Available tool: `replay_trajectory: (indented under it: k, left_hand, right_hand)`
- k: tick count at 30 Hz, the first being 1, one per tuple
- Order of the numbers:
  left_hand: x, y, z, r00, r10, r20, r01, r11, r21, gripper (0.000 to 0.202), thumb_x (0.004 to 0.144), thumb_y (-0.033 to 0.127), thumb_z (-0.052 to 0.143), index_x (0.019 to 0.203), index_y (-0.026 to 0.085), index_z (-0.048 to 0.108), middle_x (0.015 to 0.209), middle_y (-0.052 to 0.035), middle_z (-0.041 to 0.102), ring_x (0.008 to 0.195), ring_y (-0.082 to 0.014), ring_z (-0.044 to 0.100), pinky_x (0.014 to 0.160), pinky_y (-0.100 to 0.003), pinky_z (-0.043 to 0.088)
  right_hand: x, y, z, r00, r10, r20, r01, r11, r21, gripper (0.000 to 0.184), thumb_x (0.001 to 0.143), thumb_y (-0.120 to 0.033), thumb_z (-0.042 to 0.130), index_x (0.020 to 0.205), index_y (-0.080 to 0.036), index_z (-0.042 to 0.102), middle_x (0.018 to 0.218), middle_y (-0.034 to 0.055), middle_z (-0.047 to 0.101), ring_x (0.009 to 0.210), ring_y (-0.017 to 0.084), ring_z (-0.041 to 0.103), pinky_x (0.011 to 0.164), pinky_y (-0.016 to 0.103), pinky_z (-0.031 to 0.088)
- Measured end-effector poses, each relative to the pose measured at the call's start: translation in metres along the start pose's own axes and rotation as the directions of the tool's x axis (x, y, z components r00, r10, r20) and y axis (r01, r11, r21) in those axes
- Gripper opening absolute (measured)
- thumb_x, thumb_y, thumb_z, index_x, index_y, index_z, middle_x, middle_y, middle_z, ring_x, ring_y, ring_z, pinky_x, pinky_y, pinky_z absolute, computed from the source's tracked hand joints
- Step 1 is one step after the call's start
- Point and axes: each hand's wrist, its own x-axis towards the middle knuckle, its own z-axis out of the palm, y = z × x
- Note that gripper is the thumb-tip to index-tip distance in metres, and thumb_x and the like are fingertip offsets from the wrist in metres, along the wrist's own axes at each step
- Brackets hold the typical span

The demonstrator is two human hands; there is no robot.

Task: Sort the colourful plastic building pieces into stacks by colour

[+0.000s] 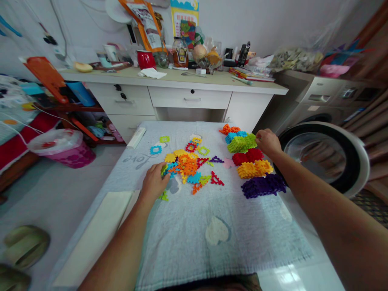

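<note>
A loose heap of coloured plastic interlocking pieces (pixel 187 163) lies in the middle of a light blue towel (pixel 194 226) spread over a low table. To the right are sorted piles: orange and blue (pixel 233 132), green (pixel 241 143), red (pixel 247 156), yellow (pixel 254 168) and purple (pixel 263 185). My left hand (pixel 154 182) rests at the left edge of the heap, fingers curled on a green piece (pixel 164 169). My right hand (pixel 268 142) is closed at the right edge of the green pile, touching it.
A white desk (pixel 182 87) cluttered with jars, cups and bags stands behind the table. A washing machine with its round door (pixel 327 155) open is at right. A pink bin (pixel 65 149) and slippers (pixel 24 244) are on the floor at left.
</note>
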Motion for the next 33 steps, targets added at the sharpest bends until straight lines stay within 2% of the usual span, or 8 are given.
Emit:
replay_trajectory:
  k: [7, 11, 16, 20, 23, 26, 29, 33]
  left_hand:
    - [0.001, 0.001, -0.001, 1.0, 0.001, 0.003, -0.001, 1.0, -0.005, 0.046, 0.083, 0.033, 0.055, 0.125, 0.016, 0.06, 0.123, -0.0146, 0.063, 0.116, -0.0283, 0.06, 0.106, -0.043, 0.047]
    - [0.0, 0.0, 0.0, 1.0, 0.006, 0.003, -0.006, 1.0, -0.016, 0.046, 0.083, 0.033, 0.055, 0.126, 0.016, 0.059, 0.124, -0.014, 0.063, 0.118, -0.0278, 0.059, 0.107, -0.042, 0.046]
    - [0.0, 0.001, 0.0, 1.0, 0.004, -0.002, -0.004, 1.0, -0.008, 0.044, 0.083, 0.032, 0.055, 0.125, 0.019, 0.059, 0.123, -0.0122, 0.064, 0.118, -0.0275, 0.059, 0.107, -0.042, 0.046]
    - [0.001, 0.003, -0.002, 1.0, 0.012, 0.0, -0.012, 1.0, -0.015, 0.043, 0.083, 0.031, 0.056, 0.124, 0.018, 0.06, 0.123, -0.0128, 0.064, 0.117, -0.0274, 0.06, 0.106, -0.042, 0.046]
    - [0.0, 0.005, -0.004, 1.0, 0.009, 0.011, -0.008, 0.999, -0.049, 0.042, 0.083, 0.03, 0.057, 0.123, 0.018, 0.06, 0.122, -0.0121, 0.064, 0.113, -0.026, 0.062, 0.102, -0.041, 0.049]
    - [-0.001, 0.007, -0.006, 1.0, -0.016, 0.025, 0.018, 0.996, -0.083, 0.043, 0.082, 0.029, 0.057, 0.124, 0.019, 0.06, 0.123, -0.0108, 0.063, 0.108, -0.0236, 0.065, 0.097, -0.038, 0.052]
    - [-0.001, 0.008, -0.006, 0.998, -0.039, 0.039, 0.043, 0.994, -0.104, 0.043, 0.081, 0.028, 0.059, 0.124, 0.018, 0.06, 0.124, -0.0112, 0.063, 0.103, -0.0227, 0.066, 0.094, -0.037, 0.054]
    - [-0.001, 0.008, -0.006, 0.997, -0.064, 0.042, 0.069, 0.989, -0.132, 0.044, 0.08, 0.027, 0.062, 0.123, 0.018, 0.061, 0.123, -0.0109, 0.063, 0.098, -0.0215, 0.067, 0.093, -0.038, 0.054]
  right_hand:
    - [0.0, 0.003, 0.003, 0.998, -0.055, 0.039, 0.055, 0.998, 0.016, 0.026, 0.088, -0.015, 0.05, 0.101, -0.014, 0.073, 0.103, 0.0127, 0.063, 0.089, 0.02, 0.06, 0.08, 0.029, 0.044]
    - [-0.004, -0.005, -0.011, 0.999, -0.051, -0.016, 0.052, 0.997, 0.058, 0.026, 0.088, -0.016, 0.051, 0.1, -0.014, 0.073, 0.101, 0.0126, 0.064, 0.091, 0.022, 0.061, 0.082, 0.03, 0.045]
    - [-0.015, -0.048, -0.048, 0.987, -0.138, -0.086, 0.149, 0.98, 0.134, 0.023, 0.087, -0.019, 0.053, 0.101, -0.015, 0.072, 0.104, 0.0123, 0.066, 0.091, 0.022, 0.061, 0.084, 0.031, 0.045]
    - [-0.027, -0.099, -0.061, 0.956, -0.284, 0.067, 0.267, 0.944, 0.196, 0.022, 0.086, -0.019, 0.058, 0.103, -0.017, 0.072, 0.105, 0.0103, 0.069, 0.09, 0.02, 0.062, 0.083, 0.029, 0.044]
    - [-0.034, -0.134, -0.05, 0.897, -0.38, 0.227, 0.325, 0.913, 0.246, 0.021, 0.086, -0.019, 0.061, 0.103, -0.018, 0.073, 0.104, 0.0102, 0.072, 0.091, 0.022, 0.064, 0.082, 0.029, 0.044]
    - [-0.038, -0.164, -0.027, 0.865, -0.393, 0.311, 0.311, 0.908, 0.282, 0.024, 0.088, -0.021, 0.06, 0.108, -0.019, 0.072, 0.108, 0.011, 0.073, 0.095, 0.023, 0.065, 0.083, 0.029, 0.045]
    - [-0.039, -0.185, 0.0, 0.871, -0.334, 0.36, 0.243, 0.93, 0.276, 0.026, 0.09, -0.021, 0.057, 0.112, -0.017, 0.072, 0.116, 0.0133, 0.071, 0.104, 0.023, 0.065, 0.087, 0.029, 0.045]
    - [-0.036, -0.201, 0.031, 0.902, -0.222, 0.37, 0.137, 0.961, 0.242, 0.032, 0.092, -0.026, 0.057, 0.12, -0.014, 0.068, 0.121, 0.018, 0.067, 0.111, 0.025, 0.062, 0.092, 0.03, 0.045]
